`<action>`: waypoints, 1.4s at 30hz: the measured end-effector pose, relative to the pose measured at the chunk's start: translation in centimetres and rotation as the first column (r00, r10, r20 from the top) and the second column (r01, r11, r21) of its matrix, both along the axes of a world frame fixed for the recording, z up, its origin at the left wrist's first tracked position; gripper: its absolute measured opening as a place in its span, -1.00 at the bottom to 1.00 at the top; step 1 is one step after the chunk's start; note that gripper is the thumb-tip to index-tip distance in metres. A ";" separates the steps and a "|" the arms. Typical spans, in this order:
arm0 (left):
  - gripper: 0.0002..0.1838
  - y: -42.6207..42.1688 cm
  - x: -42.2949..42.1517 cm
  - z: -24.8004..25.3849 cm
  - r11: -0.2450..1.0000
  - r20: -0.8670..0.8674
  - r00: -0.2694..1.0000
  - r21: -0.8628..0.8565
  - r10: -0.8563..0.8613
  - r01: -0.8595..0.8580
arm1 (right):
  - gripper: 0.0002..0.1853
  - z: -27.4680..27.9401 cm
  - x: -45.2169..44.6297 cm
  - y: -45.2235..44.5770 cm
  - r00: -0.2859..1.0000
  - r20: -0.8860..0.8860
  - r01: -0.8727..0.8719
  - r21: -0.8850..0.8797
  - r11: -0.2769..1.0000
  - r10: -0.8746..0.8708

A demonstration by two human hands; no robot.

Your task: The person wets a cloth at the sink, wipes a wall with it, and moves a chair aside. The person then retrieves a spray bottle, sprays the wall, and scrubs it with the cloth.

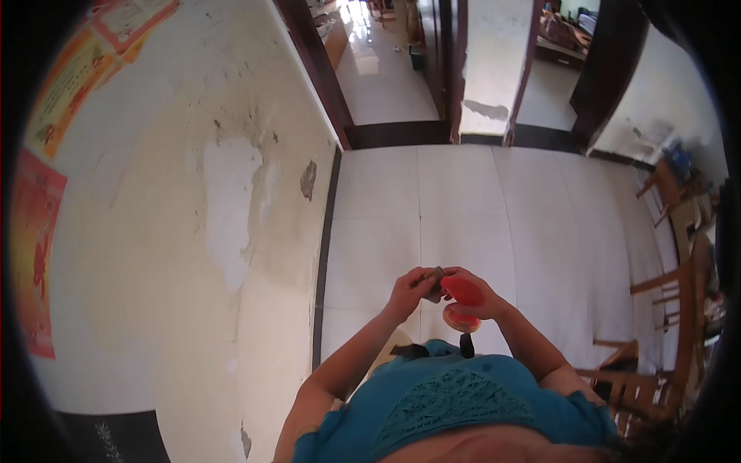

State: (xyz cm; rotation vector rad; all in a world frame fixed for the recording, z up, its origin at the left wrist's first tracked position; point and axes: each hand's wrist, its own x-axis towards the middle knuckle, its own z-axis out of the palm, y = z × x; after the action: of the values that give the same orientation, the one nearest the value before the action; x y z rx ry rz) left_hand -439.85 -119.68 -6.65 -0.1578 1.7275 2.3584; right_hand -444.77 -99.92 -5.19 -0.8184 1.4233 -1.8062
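Hands (411,293) close together, gripping dark item (438,275) and red container (463,291), skirting (327,239) left, floor (459,193) ahead

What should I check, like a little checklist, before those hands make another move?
1. Small dark object held: ok, it is in the left hand.
2. Red disc and round container held: ok, both are at the right hand, the container below the disc.
3. A hand free for something else: not ok, both are occupied.
4. Disc and container joined: cannot tell, fingers hide the place between them.
5. Container's contents: cannot tell, its inside is hidden.
6. Wooden chair away from the hands: ok, it stands off to the right.
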 end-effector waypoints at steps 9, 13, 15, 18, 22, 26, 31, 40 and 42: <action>-0.84 -11.1 -25.0 -2.6 0.946 0.025 1.000 -0.324 -0.001 0.009 | -0.53 0.2 -26.3 -8.6 0.960 -0.229 0.175 0.046 0.984 -0.160; -0.84 -14.7 -35.5 -1.4 0.975 0.101 0.993 -0.207 -0.064 0.084 | -0.50 2.4 -36.9 -11.8 0.881 -0.454 0.216 0.135 0.967 -0.134; -0.83 -16.7 -40.9 -1.5 0.961 0.054 0.994 -0.253 -0.098 0.109 | -0.50 2.4 -42.2 -13.2 0.899 -0.400 0.242 0.112 0.964 -0.179; -0.81 -19.0 -49.9 -2.6 0.923 -0.067 0.988 -0.369 -0.142 0.108 | -0.50 1.9 -50.1 -15.4 0.890 -0.401 0.258 0.050 0.965 -0.217; -0.75 -22.7 -60.5 -6.6 0.852 -0.138 0.989 -0.523 -0.048 -0.031 | -0.49 0.4 -62.2 -17.9 0.919 -0.354 0.214 0.088 0.973 -0.170; -0.46 -29.9 -65.0 -19.5 0.701 0.491 0.868 -0.593 -0.075 0.396 | -0.48 -0.5 -75.9 -20.8 0.863 -0.483 0.149 -0.029 0.988 -0.144; -0.27 -34.2 -64.6 -30.1 0.852 0.940 0.327 -0.248 0.096 0.460 | -0.48 0.6 -91.2 -26.2 0.926 -0.362 0.079 -0.086 0.993 -0.105; -0.42 -46.1 -87.9 -34.0 0.515 0.857 0.499 -0.374 -0.125 0.771 | -0.53 0.6 -114.6 -38.5 0.880 -0.442 0.197 0.005 0.980 -0.175; -0.45 -49.4 -95.5 -34.1 0.360 0.832 0.521 -0.435 -0.189 0.825 | -0.52 1.8 -120.3 -41.2 0.889 -0.435 0.176 0.040 0.984 -0.142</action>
State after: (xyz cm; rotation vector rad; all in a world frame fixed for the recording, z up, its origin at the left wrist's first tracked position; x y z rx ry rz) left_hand -535.36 -169.05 -40.71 -0.4070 1.8595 0.6598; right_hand -565.11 -141.15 -3.37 -1.1399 1.8790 -1.7415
